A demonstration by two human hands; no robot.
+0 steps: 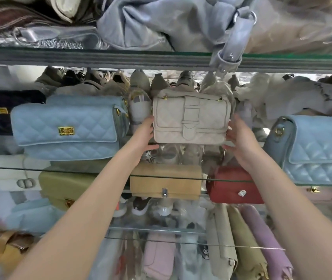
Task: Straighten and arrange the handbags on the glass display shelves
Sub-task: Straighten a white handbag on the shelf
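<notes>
Mid-task. Left hand point(144, 134) and right hand point(240, 142) grip the cream handbag point(191, 120) by its ends, upright at the middle glass shelf point(40, 170), between left blue handbag point(68, 126) and right blue handbag point(318, 150). Slumped grey bag point(161, 23) above likely still needs straightening.

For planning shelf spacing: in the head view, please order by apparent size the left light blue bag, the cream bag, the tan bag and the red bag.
1. Left light blue bag.
2. Cream bag.
3. Tan bag and red bag: look about alike, so not ranked.

Left hand point(143, 136), right hand point(241, 143), cupped inward
</notes>
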